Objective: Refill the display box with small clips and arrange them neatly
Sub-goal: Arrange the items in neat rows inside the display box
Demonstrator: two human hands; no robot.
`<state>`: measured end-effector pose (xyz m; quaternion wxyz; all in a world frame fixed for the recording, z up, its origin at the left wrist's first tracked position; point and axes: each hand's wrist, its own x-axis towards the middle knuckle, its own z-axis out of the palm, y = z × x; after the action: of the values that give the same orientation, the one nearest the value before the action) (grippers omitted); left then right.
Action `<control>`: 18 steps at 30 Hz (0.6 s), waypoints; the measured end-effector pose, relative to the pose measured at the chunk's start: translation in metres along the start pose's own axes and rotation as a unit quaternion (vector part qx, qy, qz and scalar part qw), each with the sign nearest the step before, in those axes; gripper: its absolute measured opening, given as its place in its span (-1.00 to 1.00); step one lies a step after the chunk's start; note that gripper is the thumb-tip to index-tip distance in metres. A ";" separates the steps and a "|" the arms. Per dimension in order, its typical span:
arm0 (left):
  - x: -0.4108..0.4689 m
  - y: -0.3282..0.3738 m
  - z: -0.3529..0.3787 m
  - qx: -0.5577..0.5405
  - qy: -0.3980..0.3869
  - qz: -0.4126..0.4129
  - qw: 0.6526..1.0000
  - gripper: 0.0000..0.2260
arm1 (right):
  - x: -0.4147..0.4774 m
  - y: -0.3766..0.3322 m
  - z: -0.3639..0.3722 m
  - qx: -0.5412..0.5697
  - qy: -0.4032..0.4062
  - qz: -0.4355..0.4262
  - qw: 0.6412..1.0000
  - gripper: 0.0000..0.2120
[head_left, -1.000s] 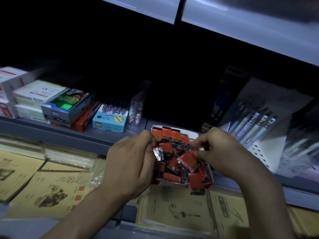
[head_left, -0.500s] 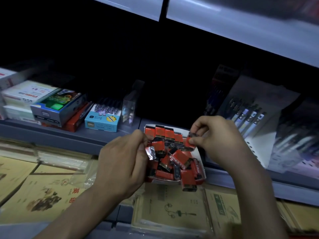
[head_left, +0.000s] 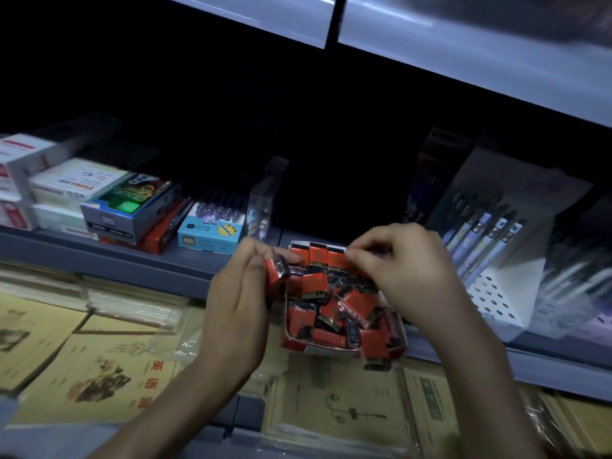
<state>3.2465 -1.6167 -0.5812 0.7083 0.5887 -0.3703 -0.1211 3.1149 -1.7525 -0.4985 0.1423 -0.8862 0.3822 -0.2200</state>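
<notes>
A small open display box point(head_left: 318, 348) sits on the grey shelf edge, full of red-and-black clip packets point(head_left: 334, 313). Several stand upright in a row point(head_left: 318, 256) along its back wall; the others lie jumbled in front. One packet point(head_left: 377, 359) hangs over the front right corner. My left hand point(head_left: 236, 303) holds a red packet point(head_left: 276, 271) at the box's left side. At the back right of the box my right hand point(head_left: 402, 270) pinches the end packet of the upright row between thumb and fingers.
A blue box of pens point(head_left: 210, 231), a clear plastic case point(head_left: 261, 207) and stacked stationery boxes point(head_left: 129, 207) stand left on the shelf. A white perforated pen rack point(head_left: 493, 256) stands to the right. Wrapped notebooks point(head_left: 99, 369) lie on the lower level. An upper shelf point(head_left: 463, 51) overhangs.
My right hand lifted from the jumbled packets to the back row and now pinches a packet there. My left hand has shifted up and holds a red packet in plain view.
</notes>
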 end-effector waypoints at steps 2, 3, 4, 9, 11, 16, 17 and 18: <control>0.002 0.006 0.000 -0.028 0.012 -0.025 0.999 -0.74 | -0.007 -0.014 -0.005 0.062 -0.040 0.011 0.997 -0.78; 0.003 0.007 0.000 -0.029 0.020 -0.032 0.999 -0.74 | -0.009 -0.021 -0.005 0.061 -0.063 0.015 0.996 -0.74; 0.002 0.008 -0.001 -0.028 0.030 -0.036 0.999 -0.74 | -0.010 -0.025 -0.002 0.047 -0.085 0.015 0.995 -0.75; 0.001 0.010 -0.002 -0.027 0.060 -0.069 0.995 -0.77 | -0.010 -0.033 0.012 0.007 -0.156 0.024 0.987 -0.66; 0.002 0.009 -0.001 -0.042 0.062 -0.078 0.994 -0.76 | -0.010 -0.033 0.009 0.009 -0.149 0.017 0.989 -0.75; 0.001 0.012 -0.001 -0.068 0.069 -0.072 0.993 -0.76 | -0.004 -0.027 0.007 0.117 -0.117 0.008 0.986 -0.81; 0.001 0.011 -0.001 -0.066 0.070 -0.067 0.993 -0.75 | -0.003 -0.025 0.004 0.154 -0.099 0.012 0.983 -0.82; 0.001 0.011 -0.001 -0.061 0.070 -0.062 0.994 -0.74 | -0.002 -0.021 -0.001 0.184 -0.069 0.016 0.980 -0.83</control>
<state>3.2449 -1.6133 -0.5709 0.7581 0.5734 -0.2746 -0.1455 3.1259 -1.7367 -0.4897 0.3321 -0.8519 0.3383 -0.2224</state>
